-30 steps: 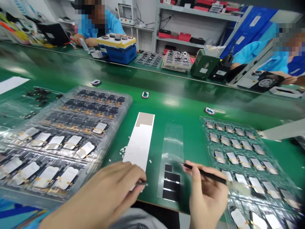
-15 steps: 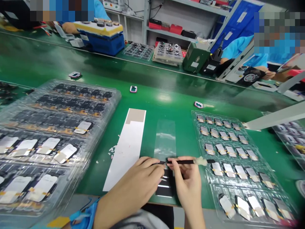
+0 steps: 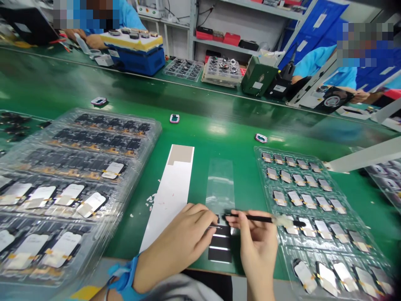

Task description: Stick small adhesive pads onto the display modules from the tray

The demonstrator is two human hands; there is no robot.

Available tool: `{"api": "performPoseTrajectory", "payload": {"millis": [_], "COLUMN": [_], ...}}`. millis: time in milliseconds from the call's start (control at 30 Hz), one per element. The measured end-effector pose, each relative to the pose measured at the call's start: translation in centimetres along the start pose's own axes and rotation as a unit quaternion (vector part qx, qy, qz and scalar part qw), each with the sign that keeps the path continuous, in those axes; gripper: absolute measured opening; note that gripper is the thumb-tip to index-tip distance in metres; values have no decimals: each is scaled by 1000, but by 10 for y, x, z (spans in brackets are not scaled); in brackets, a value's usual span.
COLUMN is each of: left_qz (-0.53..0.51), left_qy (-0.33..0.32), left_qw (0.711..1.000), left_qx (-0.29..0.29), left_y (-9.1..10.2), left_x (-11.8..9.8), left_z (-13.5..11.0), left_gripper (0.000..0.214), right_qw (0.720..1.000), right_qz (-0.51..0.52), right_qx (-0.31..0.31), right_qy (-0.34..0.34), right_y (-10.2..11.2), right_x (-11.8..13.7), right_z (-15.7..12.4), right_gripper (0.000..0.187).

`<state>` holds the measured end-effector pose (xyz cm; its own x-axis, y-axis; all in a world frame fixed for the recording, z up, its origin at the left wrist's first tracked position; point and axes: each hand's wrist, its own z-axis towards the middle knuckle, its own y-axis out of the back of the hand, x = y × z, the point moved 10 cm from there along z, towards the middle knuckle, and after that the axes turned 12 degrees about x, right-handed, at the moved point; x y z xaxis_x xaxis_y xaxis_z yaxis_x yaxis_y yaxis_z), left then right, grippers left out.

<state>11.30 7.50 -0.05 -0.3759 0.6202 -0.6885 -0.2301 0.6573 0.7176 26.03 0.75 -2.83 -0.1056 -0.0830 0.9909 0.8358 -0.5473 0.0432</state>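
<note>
A slim black tool (image 3: 260, 218) with a whitish wrap near its rear end lies between the thumb and fingers of my right hand (image 3: 258, 238), its tip pointing left. My left hand (image 3: 188, 232) is closed in a pinch just left of that tip; what its fingertips hold is too small to make out. Under both hands runs a clear film strip (image 3: 221, 175). Several black rectangular pieces (image 3: 220, 242) lie on its near part, with bright gaps between them. Left of the strip is a long white sheet (image 3: 171, 188) with a beige patch at its far end.
Stacked clear trays (image 3: 150, 142) of black parts, some with white covers, stand at left. Another clear tray (image 3: 266, 196) with covered parts is at right. White scraps (image 3: 151, 200) lie beside the sheet. Small framed parts (image 3: 174, 118) sit farther back. Two people in blue work across the bench.
My right hand has moved right with the black tool, drawing its tip away from my left fingers. More of the black pieces shows between my hands. The view has shifted slightly.
</note>
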Motion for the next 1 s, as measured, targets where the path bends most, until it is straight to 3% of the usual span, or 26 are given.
{"api": "performPoseTrajectory", "payload": {"millis": [167,267,400,567,1000], "left_qz": [-53,-69,-75,-102,-135], "left_qy": [1,11,31,27,40], "left_qw": [995,991,990,987,983], "left_qx": [-86,-113,-116,-121,-119], "left_y": [11,16,16,16,11], "left_x": [8,11,17,18,28], "left_z": [-8,-11,-10,-12,-12], "left_gripper": [9,9,12,15,42], "right_qw": [997,992,986,988,983], "right_qz": [30,57,96,61,47], "right_qx": [-63,-95,-67,-16,-12], "right_qy": [11,54,117,144,179], "right_y": [14,13,-9,-38,-51], "right_x": [11,23,45,63,62], "right_z": [-4,-6,-7,-10,-13], "right_gripper": [25,22,18,15,20]}}
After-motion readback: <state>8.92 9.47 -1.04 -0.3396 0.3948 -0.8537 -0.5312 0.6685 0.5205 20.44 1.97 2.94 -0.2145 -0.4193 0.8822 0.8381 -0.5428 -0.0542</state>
